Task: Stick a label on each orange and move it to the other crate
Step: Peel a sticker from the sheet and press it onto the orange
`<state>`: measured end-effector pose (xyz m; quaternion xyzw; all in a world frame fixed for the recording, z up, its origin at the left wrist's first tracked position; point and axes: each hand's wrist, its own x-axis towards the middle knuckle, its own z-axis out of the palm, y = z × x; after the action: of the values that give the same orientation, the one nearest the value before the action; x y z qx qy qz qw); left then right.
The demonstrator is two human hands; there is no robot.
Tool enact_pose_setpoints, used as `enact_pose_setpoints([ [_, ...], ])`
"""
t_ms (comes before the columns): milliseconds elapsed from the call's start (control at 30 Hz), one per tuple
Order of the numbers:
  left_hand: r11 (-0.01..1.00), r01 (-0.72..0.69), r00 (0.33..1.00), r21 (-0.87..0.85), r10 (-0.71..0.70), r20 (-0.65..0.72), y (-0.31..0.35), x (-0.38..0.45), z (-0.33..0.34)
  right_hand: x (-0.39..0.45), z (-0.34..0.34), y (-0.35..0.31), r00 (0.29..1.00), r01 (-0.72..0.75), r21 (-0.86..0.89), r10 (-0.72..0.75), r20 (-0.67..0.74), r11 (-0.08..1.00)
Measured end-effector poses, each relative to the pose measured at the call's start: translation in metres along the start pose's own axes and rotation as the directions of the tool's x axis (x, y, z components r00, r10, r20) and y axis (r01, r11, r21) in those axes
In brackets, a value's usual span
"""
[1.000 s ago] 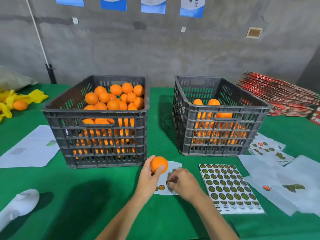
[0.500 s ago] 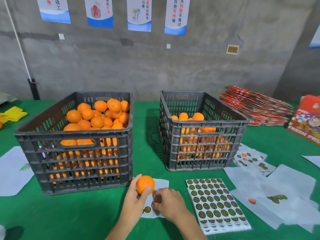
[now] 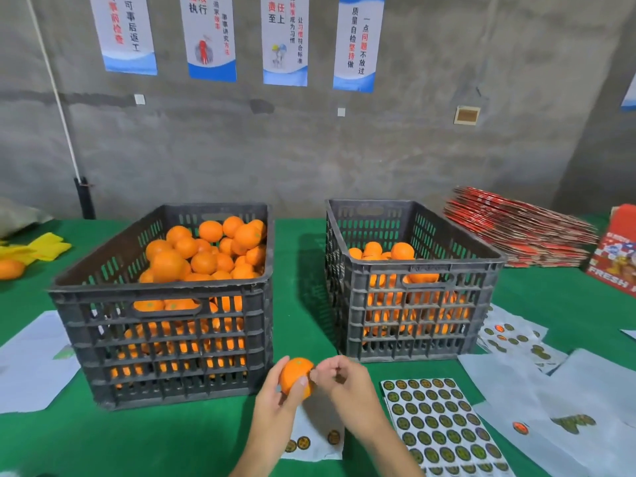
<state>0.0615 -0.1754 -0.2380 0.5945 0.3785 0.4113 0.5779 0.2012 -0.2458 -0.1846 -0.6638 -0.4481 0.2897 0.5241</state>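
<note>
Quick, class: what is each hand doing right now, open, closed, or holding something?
Left hand: grips the orange.
Right hand: fingers pinched together at the orange's side; whether they hold a label cannot be told.

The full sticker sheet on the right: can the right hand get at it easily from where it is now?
Probably yes. The right hand is at the orange that the left hand holds, and the sticker sheet lies flat and uncovered just beside it.

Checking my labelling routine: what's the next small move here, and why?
Probably press the label onto the orange: the left hand holds it and the right hand pinches something small at its side. Nothing shows it stuck yet.
</note>
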Motion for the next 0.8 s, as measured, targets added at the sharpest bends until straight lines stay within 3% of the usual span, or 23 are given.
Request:
enact_pose_setpoints([
  [100,0.988,-0.046,0.999,-0.147,0.049,0.019,0.036,0.008,0.012,0.006,-0.003,-0.022,0.988,0.123,0.176,-0.104,-0.114,0.977],
  [233,0.933,-0.065,0.997,-0.353,0.073,0.010,0.083,0.028,0.030,0.020,-0.013,-0.056,0.935,0.287,0.164,-0.239,-0.263,0.944],
  [400,0.909,-0.191,0.982,-0.370,0.181,-0.062,0.135,0.051,0.050,0.039,-0.031,-0.099,0.932,0.251,0.187,-0.185,-0.311,0.950],
  [533,0.921,-0.284,0.958,-0.266,0.285,-0.034,0.166,0.072,0.067,0.055,-0.052,-0.119,0.940,0.292,0.200,-0.242,-0.243,0.935],
  [700,0.938,-0.338,0.929,-0.079,0.346,0.132,0.197,0.103,0.080,0.083,-0.078,-0.128,0.913,0.290,0.245,-0.191,-0.362,0.925],
  [800,0.936,-0.350,0.911,0.046,0.328,0.250,0.210,0.118,0.072,0.103,-0.100,-0.130,0.841,0.257,0.032,-0.208,-0.499,0.966],
])
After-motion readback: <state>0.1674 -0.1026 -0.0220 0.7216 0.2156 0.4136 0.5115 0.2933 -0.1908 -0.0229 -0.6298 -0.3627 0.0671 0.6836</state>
